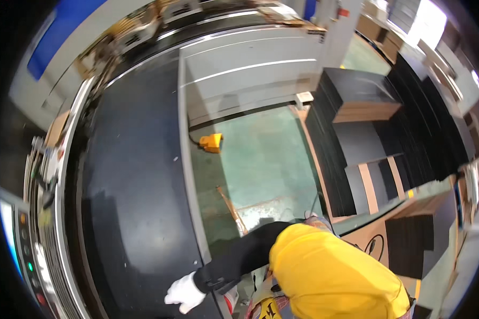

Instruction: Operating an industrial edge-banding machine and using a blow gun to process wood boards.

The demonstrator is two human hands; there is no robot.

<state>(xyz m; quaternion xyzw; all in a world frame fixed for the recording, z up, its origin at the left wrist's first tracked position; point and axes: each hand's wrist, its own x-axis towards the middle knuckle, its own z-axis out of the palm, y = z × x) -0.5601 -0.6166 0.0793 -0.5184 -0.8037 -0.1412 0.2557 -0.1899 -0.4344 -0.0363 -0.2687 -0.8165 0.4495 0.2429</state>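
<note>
My right hand (186,293), in a white glove, reaches in at the lower left over a long black flat surface (138,212). Its fingers are stretched out with the thumb apart, and nothing shows in them. Whether it touches the surface cannot be told. The arm wears a black sleeve under a yellow short-sleeved top and crosses the surface's pale right-hand edge. Small light specks lie on the black surface. My left hand is outside the picture.
Stacks of black-faced boards (362,85) stand at the right. A yellow foot pedal (212,143) sits on the green floor (266,154) near a grey machine panel (250,69). A control panel (24,234) with buttons is at the far left. A narrow brown strip (230,206) lies beyond my arm.
</note>
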